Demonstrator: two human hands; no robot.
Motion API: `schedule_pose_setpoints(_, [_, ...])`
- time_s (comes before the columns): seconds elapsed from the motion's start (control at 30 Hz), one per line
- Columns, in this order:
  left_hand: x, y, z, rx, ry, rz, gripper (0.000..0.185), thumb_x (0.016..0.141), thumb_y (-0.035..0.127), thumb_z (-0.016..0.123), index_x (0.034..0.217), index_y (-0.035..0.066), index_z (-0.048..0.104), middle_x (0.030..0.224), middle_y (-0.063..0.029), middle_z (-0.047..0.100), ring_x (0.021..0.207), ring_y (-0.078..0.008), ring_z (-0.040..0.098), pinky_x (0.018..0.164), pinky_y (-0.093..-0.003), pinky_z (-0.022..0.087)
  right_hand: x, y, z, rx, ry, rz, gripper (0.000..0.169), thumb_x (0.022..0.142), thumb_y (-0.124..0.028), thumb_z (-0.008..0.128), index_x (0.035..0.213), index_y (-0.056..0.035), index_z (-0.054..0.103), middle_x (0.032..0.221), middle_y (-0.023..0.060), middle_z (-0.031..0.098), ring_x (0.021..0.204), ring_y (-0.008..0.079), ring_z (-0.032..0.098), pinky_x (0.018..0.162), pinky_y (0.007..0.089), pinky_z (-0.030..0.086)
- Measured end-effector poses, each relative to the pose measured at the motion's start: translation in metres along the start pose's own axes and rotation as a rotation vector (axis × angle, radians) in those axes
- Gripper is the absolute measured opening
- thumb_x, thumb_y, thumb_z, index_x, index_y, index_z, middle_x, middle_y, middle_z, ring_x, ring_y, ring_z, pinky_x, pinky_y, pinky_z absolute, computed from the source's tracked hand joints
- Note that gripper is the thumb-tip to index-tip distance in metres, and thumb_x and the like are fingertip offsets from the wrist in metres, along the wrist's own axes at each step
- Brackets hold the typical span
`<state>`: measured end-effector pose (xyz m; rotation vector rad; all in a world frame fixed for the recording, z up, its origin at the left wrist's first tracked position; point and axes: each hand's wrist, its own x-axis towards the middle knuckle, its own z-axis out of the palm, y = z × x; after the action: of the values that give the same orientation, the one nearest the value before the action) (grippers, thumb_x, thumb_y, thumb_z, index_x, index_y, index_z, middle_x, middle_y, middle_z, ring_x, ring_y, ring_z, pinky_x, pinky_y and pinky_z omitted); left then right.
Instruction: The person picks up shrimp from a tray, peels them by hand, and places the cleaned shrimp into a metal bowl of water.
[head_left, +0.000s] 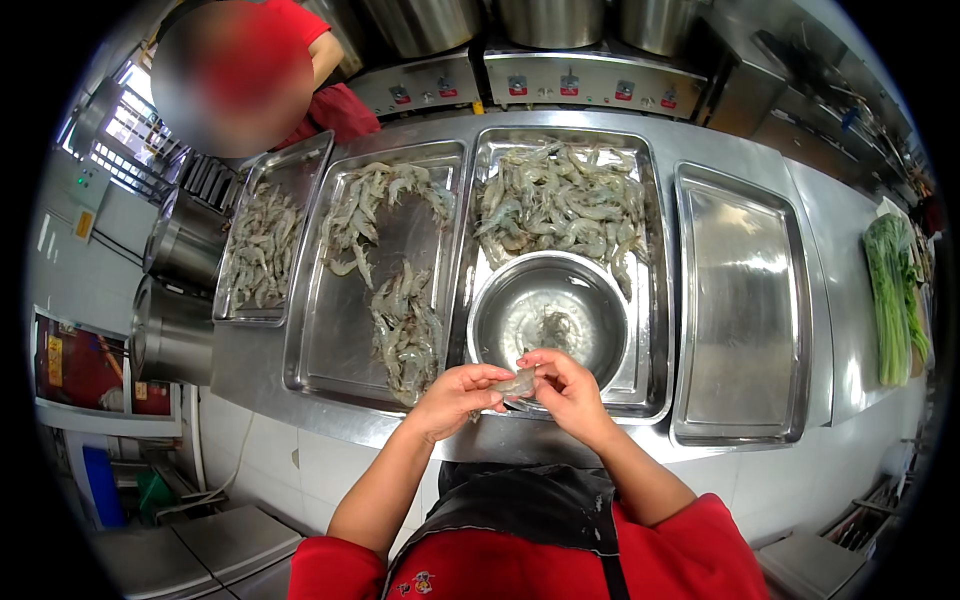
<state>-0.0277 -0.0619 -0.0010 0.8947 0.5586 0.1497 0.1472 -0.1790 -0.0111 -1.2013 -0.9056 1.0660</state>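
Between my two hands is one raw grey shrimp (516, 385), held over the near rim of a round steel bowl (504, 315). The fingers of my left hand (459, 396) pinch one end of it. My right hand (568, 390) grips the other end between thumb and fingers. A small clump of shrimp scraps (556, 328) lies at the bottom of the bowl. The bowl sits in a steel tray (660, 322), in front of a heap of whole raw shrimp (566, 199). To the left, a second tray (330, 330) carries shrimp in separate piles (407, 330).
At far left a smaller tray (277, 315) holds more shrimp. A bare steel tray (739, 330) lies on the right, with bagged green celery (891, 300) beyond it. Across the steel table (480, 442), a person in red (322, 105) stands near stoves (592, 79) bearing large pots (551, 22).
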Motion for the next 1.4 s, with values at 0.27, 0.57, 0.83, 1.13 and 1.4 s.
schedule_pose_setpoints(0.27, [0.008, -0.002, -0.013, -0.040, 0.087, -0.038, 0.028, 0.085, -0.001, 0.057, 0.113, -0.003, 0.057, 0.099, -0.0139, 0.065, 0.082, -0.0175, 0.063, 0.078, -0.0292, 0.050, 0.005, 0.008, -0.007, 0.059, 0.086, 0.067, 0.029, 0.086, 0.009, 0.043, 0.111, 0.0003, 0.054, 0.103, 0.0086, 0.059, 0.079, 0.0132, 0.062, 0.069, 0.0268, 0.053])
schedule_pose_setpoints(0.57, [0.093, 0.049, 0.026, -0.047, 0.113, 0.263, 0.052, 0.091, 0.009, 0.059, 0.138, 0.002, 0.039, 0.137, -0.0124, 0.045, 0.117, -0.0220, 0.053, 0.101, -0.0324, 0.039, 0.001, 0.031, -0.015, -0.329, 0.234, 0.080, 0.017, 0.082, 0.005, 0.053, 0.097, -0.0002, 0.060, 0.091, 0.0100, 0.059, 0.068, 0.0170, 0.061, 0.062, 0.0283, 0.049])
schedule_pose_setpoints(0.83, [0.039, 0.033, -0.120, 1.301, 1.061, 0.480, 0.020, 0.079, 0.010, 0.064, 0.098, 0.006, 0.061, 0.099, -0.0135, 0.061, 0.092, -0.0322, 0.060, 0.079, -0.0395, 0.049, 0.003, 0.030, -0.021, -1.131, -0.170, 0.084, 0.014, 0.078, -0.008, 0.063, 0.091, -0.0044, 0.061, 0.088, 0.0150, 0.060, 0.079, 0.0349, 0.061, 0.069, 0.0434, 0.050])
schedule_pose_setpoints(1.13, [-0.041, -0.021, -0.172, 1.131, 0.989, -0.100, 0.032, 0.076, 0.030, 0.074, 0.081, 0.002, 0.060, 0.066, -0.0095, 0.061, 0.060, -0.0262, 0.059, 0.059, -0.0375, 0.047, 0.011, 0.026, -0.013, -1.106, -0.190, 0.145, 0.015, 0.079, -0.014, 0.064, 0.091, -0.0045, 0.062, 0.091, 0.0143, 0.061, 0.081, 0.0346, 0.061, 0.071, 0.0437, 0.050])
schedule_pose_setpoints(1.4, [-0.024, -0.033, -0.155, 0.736, 0.952, 0.144, 0.024, 0.072, 0.007, 0.077, 0.078, 0.002, 0.055, 0.070, -0.0049, 0.058, 0.062, -0.0129, 0.054, 0.057, -0.0281, 0.044, 0.007, 0.028, -0.015, -1.085, -0.142, 0.108, 0.014, 0.079, -0.013, 0.064, 0.091, -0.0055, 0.063, 0.091, 0.0134, 0.062, 0.079, 0.0338, 0.062, 0.070, 0.0425, 0.051])
